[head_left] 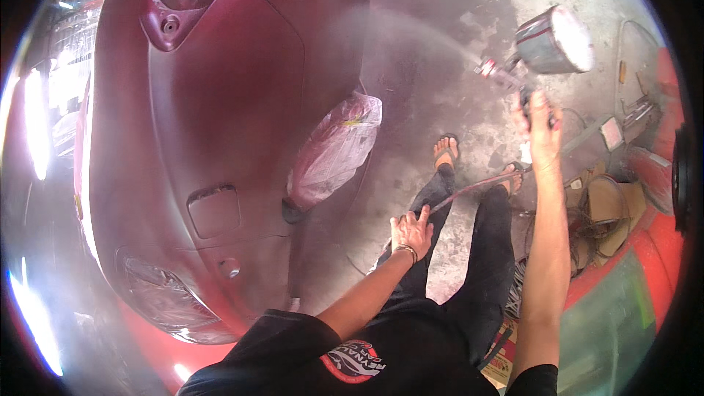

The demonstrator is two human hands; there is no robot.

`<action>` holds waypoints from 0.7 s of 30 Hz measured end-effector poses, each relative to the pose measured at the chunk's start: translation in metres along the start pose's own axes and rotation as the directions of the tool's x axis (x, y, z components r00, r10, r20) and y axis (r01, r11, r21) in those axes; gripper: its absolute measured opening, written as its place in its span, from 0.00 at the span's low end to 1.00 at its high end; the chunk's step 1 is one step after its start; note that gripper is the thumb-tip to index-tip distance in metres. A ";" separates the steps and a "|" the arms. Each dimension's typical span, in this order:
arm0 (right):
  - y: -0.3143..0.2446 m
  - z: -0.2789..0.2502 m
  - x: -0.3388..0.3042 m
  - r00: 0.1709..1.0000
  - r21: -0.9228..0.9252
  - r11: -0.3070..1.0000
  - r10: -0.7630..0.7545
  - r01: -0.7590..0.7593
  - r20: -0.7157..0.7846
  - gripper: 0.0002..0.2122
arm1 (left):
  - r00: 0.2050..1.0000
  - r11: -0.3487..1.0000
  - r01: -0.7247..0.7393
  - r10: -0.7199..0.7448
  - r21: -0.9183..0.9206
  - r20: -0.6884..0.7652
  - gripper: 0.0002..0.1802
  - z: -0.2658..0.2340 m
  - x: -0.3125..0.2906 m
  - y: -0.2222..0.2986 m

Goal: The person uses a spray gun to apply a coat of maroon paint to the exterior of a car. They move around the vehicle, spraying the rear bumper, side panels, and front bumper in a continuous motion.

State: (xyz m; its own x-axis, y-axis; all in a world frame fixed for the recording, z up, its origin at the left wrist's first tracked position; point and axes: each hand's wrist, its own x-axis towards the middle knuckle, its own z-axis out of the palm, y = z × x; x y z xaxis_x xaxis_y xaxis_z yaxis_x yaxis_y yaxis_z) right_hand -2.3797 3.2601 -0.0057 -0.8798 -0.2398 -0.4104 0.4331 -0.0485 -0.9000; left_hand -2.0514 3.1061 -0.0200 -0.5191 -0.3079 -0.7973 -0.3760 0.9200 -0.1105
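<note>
My right hand is closed around the handle of a spray gun with a large round paint cup on top. A pale mist leaves its nozzle toward the left, at a car body coated in dull dark red. Down at my thigh, my left hand grips the thin air hose, which runs up toward the gun. The car's wheel is wrapped in clear plastic, and plastic also covers a lamp at the near corner.
My sandaled feet stand on a stained concrete floor beside the car. To the right lie cardboard and tangled cables, next to a red car panel with a green-grey patch. Bright lights line the left side.
</note>
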 end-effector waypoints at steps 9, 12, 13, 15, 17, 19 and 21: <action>0.057 -0.001 0.028 0.998 0.142 0.989 0.054 -0.049 -0.027 0.30 | 0.991 0.991 -0.130 0.130 -0.027 -0.002 0.26 -0.008 0.024 -0.007; 0.110 -0.005 0.010 0.980 0.175 0.975 0.105 -0.134 0.167 0.21 | 0.983 0.983 -0.181 0.181 -0.027 -0.014 0.24 -0.011 0.027 -0.006; 0.126 -0.003 0.003 0.970 0.187 0.967 0.134 -0.172 0.201 0.19 | 0.985 0.985 -0.173 0.172 -0.009 -0.021 0.22 -0.012 0.029 -0.005; 0.151 0.000 -0.010 0.945 0.206 0.948 0.184 -0.244 0.271 0.17 | 0.981 0.982 -0.190 0.189 -0.021 -0.032 0.21 -0.012 0.032 -0.005; 0.164 0.001 -0.011 0.936 0.225 0.933 0.216 -0.282 0.276 0.17 | 0.978 0.979 -0.201 0.198 -0.037 -0.058 0.20 -0.013 0.034 -0.005; 0.168 0.009 -0.013 0.950 0.226 0.923 0.296 -0.311 0.097 0.15 | 0.979 0.979 -0.201 0.198 -0.047 -0.046 0.20 -0.017 0.037 -0.003; 0.177 -0.002 0.016 0.942 0.208 0.926 0.278 -0.314 0.187 0.15 | 0.974 0.975 -0.216 0.212 -0.045 -0.075 0.21 -0.016 0.039 -0.006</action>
State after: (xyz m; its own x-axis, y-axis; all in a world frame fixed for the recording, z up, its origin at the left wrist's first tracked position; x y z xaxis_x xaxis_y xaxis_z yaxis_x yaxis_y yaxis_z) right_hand -2.3177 3.2500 -0.1721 -0.6721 -0.4206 -0.6094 0.7184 -0.1710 -0.6743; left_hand -2.0820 3.0848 -0.0408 -0.6428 -0.1229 -0.7561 -0.2890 0.9530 0.0907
